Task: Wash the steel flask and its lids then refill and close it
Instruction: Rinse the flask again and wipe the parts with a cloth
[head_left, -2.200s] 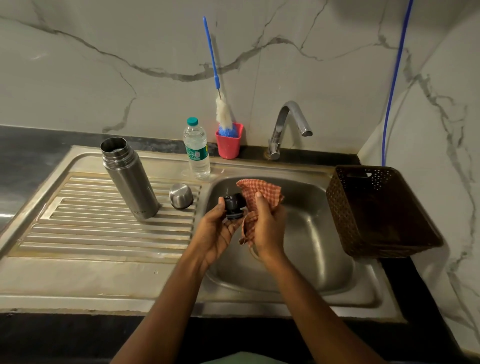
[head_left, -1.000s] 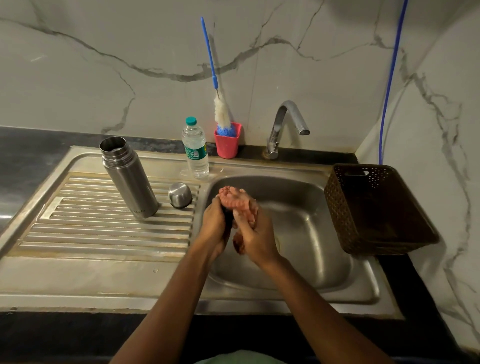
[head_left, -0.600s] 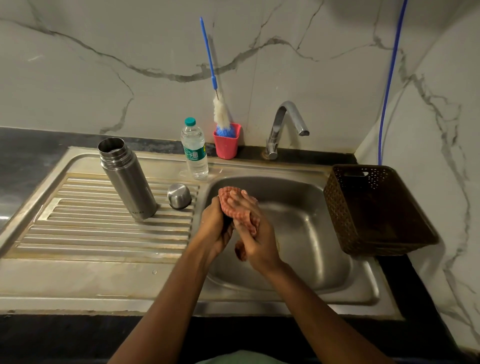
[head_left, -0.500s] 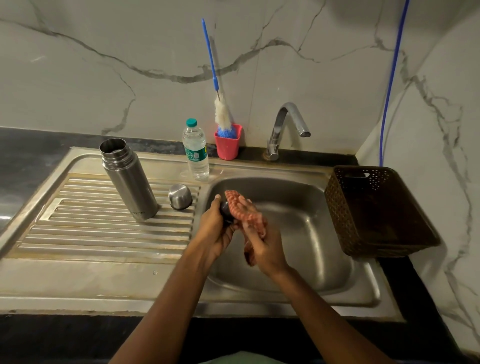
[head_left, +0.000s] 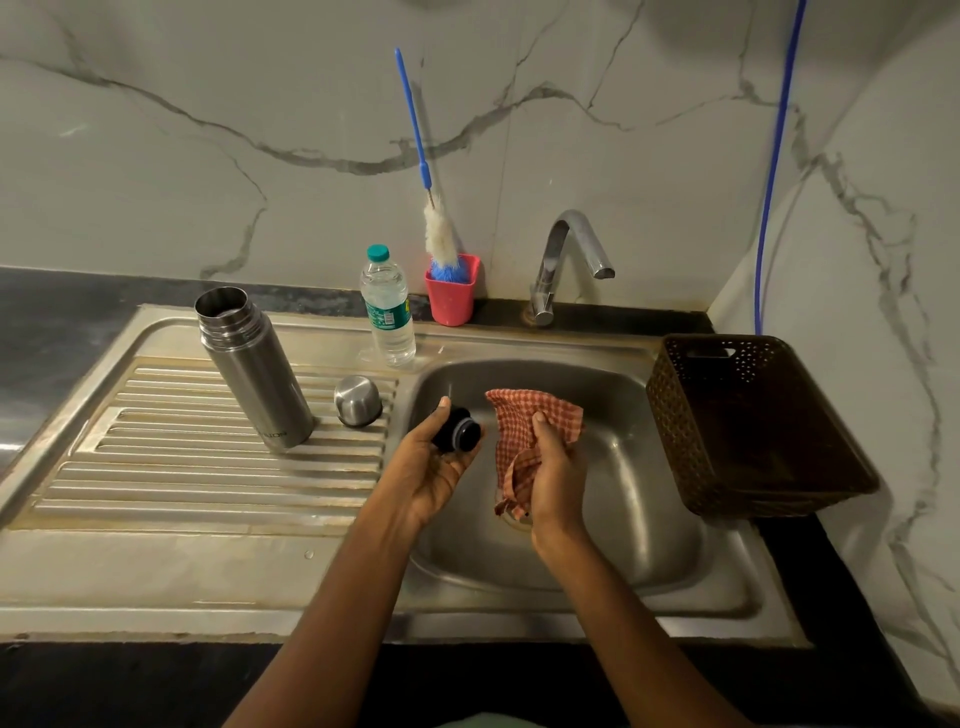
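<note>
Head camera finds the left hand (head_left: 434, 470) curled around a black inner lid (head_left: 457, 429) over the sink basin (head_left: 639, 499), while the right hand (head_left: 553, 467) grips a checked cloth (head_left: 524, 423) just beside it. Left of both hands stand the open steel flask (head_left: 249, 366) and steel cap (head_left: 357, 400) on the drainboard (head_left: 171, 467).

A home kitchen: steel sink (head_left: 727, 587) with ribbed drainboard (head_left: 208, 467), tap (head_left: 566, 260), marble-look wall (head_left: 208, 130) behind

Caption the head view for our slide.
Over the sink, left hand holds the black lid; right hand grips a checked cloth.
</note>
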